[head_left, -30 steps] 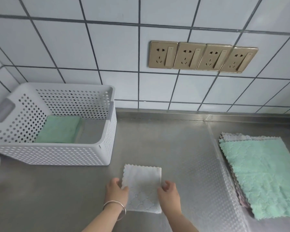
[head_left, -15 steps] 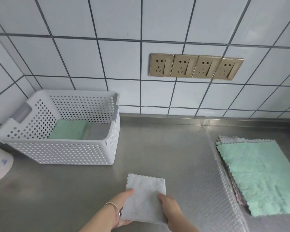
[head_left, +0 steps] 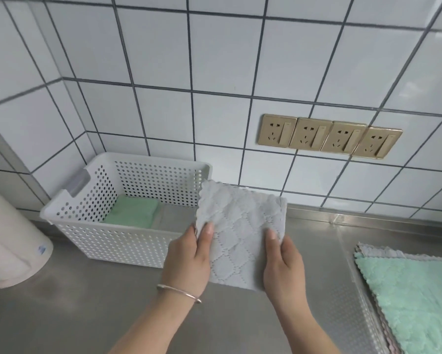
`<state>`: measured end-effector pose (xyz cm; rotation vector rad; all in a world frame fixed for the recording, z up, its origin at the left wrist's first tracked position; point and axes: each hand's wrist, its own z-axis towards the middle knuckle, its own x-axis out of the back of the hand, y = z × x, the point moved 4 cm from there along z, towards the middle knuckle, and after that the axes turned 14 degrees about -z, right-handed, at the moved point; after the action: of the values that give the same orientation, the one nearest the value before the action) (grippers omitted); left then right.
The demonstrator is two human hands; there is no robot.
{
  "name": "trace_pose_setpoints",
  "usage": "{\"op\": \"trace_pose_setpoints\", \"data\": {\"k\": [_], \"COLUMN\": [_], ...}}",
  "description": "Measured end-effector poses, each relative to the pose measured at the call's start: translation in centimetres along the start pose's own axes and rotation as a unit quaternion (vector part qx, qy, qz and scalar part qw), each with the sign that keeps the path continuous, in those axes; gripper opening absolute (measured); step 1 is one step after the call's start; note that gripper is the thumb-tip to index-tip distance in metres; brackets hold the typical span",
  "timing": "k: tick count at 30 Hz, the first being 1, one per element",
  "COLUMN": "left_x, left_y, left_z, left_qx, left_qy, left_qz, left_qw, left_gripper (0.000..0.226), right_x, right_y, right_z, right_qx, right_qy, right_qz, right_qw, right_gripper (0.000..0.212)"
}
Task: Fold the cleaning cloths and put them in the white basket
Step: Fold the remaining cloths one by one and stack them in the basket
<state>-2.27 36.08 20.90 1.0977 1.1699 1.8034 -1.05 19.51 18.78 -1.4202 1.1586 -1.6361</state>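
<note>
Both hands are holding one folded grey cloth [head_left: 242,233] up off the steel counter [head_left: 92,312], just to the right of the white basket [head_left: 117,233]. The left hand [head_left: 186,261] is gripping the cloth's left edge, thumb lying on top and the other fingers tucked beneath it. The right hand [head_left: 282,264] is pinching the right edge in the same way, thumb on top. The cloth is lying almost flat between them, and its far left corner is overlapping the basket's right rim as seen from the head camera (whether it is touching the rim, I cannot tell).

Inside the basket, a folded green cloth [head_left: 133,213] is lying on the floor against the left wall. Well to the right of the basket, at the frame's edge, a stack of unfolded cloths [head_left: 414,297] is sitting on the counter, a green one on top. A thin bracelet [head_left: 179,292] is circling the left wrist. Left of the basket, a pale rounded container [head_left: 12,246] is standing on the counter. On the tiled wall above and right of the basket, four gold sockets [head_left: 329,136] are sitting in a row.
</note>
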Motion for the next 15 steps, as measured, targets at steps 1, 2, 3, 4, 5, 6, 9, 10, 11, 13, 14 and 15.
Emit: {"op": "trace_pose_setpoints", "data": {"k": [1, 2, 3, 4, 5, 6, 9, 10, 11, 13, 14, 15], "left_x": [0.8, 1.7, 2.3, 3.2, 4.1, 5.0, 7.3, 7.8, 8.3, 9.3, 9.6, 9.8], "left_y": [0.3, 0.6, 0.5, 0.2, -0.3, -0.8, -2.4, -2.9, -3.6, -5.5, -6.6, -7.8], "left_z": [0.8, 1.7, 2.5, 3.4, 4.5, 5.6, 9.4, 10.5, 11.8, 14.6, 15.8, 17.0], "left_qx": [-0.026, -0.049, -0.063, -0.078, -0.088, -0.096, -0.088, -0.08, -0.069, -0.05, -0.034, -0.014], "left_qy": [0.017, 0.035, 0.055, 0.082, 0.11, 0.133, 0.168, 0.167, 0.164, 0.152, 0.137, 0.116], "left_qz": [-0.003, -0.01, -0.018, -0.026, -0.029, -0.025, 0.002, 0.016, 0.031, 0.07, 0.097, 0.123], "left_qw": [1.0, 0.998, 0.996, 0.993, 0.99, 0.986, 0.982, 0.983, 0.983, 0.985, 0.985, 0.986], "left_gripper": [0.032, 0.033, 0.034, 0.038, 0.046, 0.05, 0.038, 0.033, 0.03, 0.031, 0.032, 0.031], "right_x": [-0.6, -1.4, -2.1, -3.2, -4.7, -6.1, -10.7, -11.8, -13.3, -16.1, -17.3, -18.4], "right_y": [-1.2, -2.4, -3.3, -4.3, -5.2, -6.0, -8.0, -8.6, -8.8, -9.1, -8.9, -8.5], "right_z": [0.4, 0.8, 1.1, 1.6, 2.3, 3.0, 5.5, 6.2, 7.2, 8.9, 9.7, 10.5], "right_qx": [0.024, 0.045, 0.062, 0.074, 0.086, 0.096, 0.117, 0.123, 0.123, 0.107, 0.089, 0.066], "right_qy": [0.013, 0.02, 0.027, 0.026, 0.023, 0.019, 0.005, 0.002, -0.003, -0.006, -0.013, -0.024], "right_qz": [-0.004, -0.003, -0.002, 0.002, 0.004, 0.003, -0.015, -0.02, -0.025, -0.043, -0.064, -0.087], "right_qw": [1.0, 0.999, 0.998, 0.997, 0.996, 0.995, 0.993, 0.992, 0.992, 0.993, 0.994, 0.994], "right_gripper": [0.035, 0.032, 0.027, 0.024, 0.022, 0.022, 0.029, 0.029, 0.028, 0.03, 0.031, 0.031]}}
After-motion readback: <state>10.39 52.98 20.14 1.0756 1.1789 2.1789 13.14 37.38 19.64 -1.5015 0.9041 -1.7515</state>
